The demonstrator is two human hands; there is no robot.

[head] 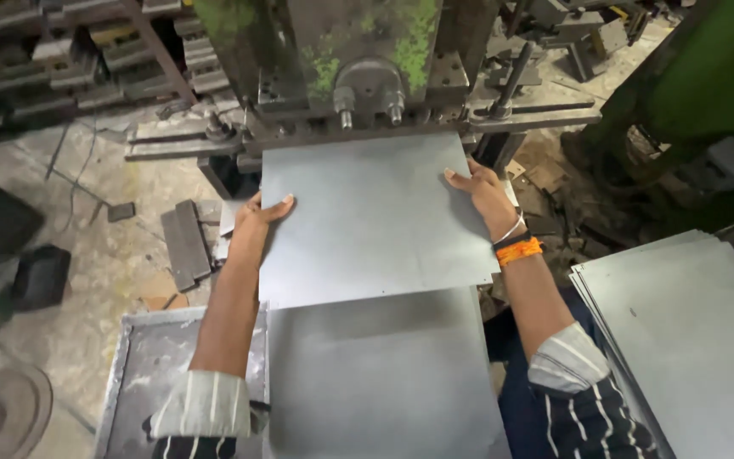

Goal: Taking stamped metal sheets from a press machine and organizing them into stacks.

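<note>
A flat grey metal sheet [367, 217] lies in front of a green press machine [358, 68], its far edge under the machine's head. My left hand [256, 217] grips the sheet's left edge, thumb on top. My right hand [482, 191] holds the right edge near the far corner, fingers spread on the surface; an orange band is on that wrist. A second grey sheet [380, 374] lies below it, closer to me.
A stack of grey sheets [690, 340] sits at my right. A shallow metal tray [142, 365] is at lower left. Metal blocks [184, 242] and scraps lie on the concrete floor at left. Shelves of metal parts [70, 59] stand behind.
</note>
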